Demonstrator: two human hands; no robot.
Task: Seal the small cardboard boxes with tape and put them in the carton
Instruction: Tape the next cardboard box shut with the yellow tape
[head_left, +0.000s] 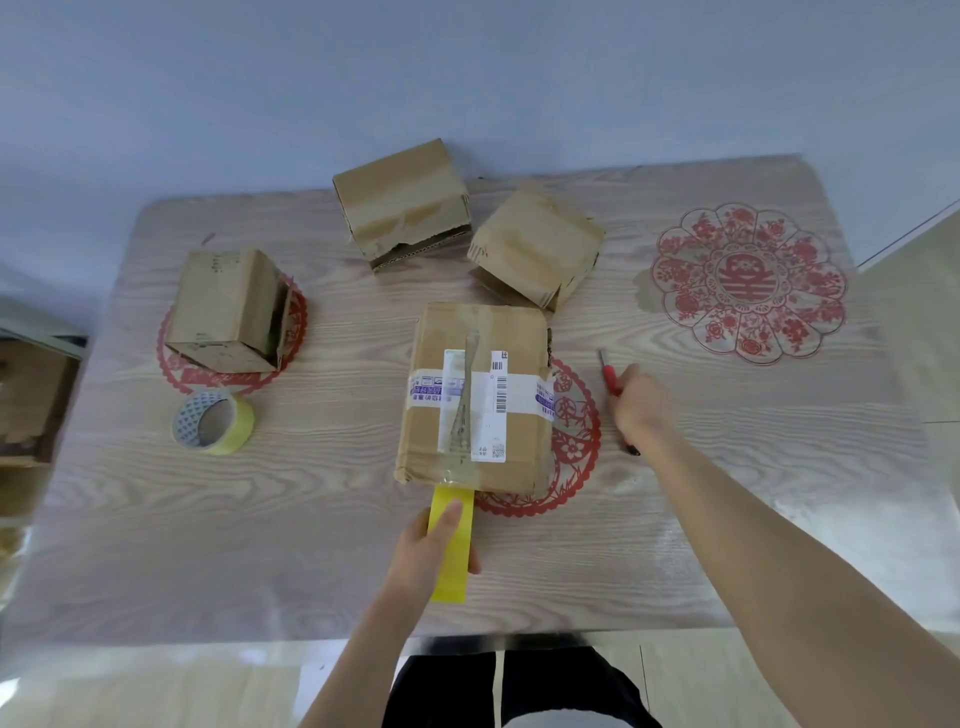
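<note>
One labelled box (475, 395) at middle of table (727, 519), yellow tape strip (449, 587) running from its near edge, pinched by left hand (431, 551). Right hand (641, 402) grips red cutter (608, 376) right of box. Risk: slack strip folds onto itself, sticks crooked; unheld box slides.

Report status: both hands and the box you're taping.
Left hand pinches yellow tape strip, far end stuck at near edge of centre box. Right hand grips red-handled tool, right of that box. Tape roll left, apart.
</note>
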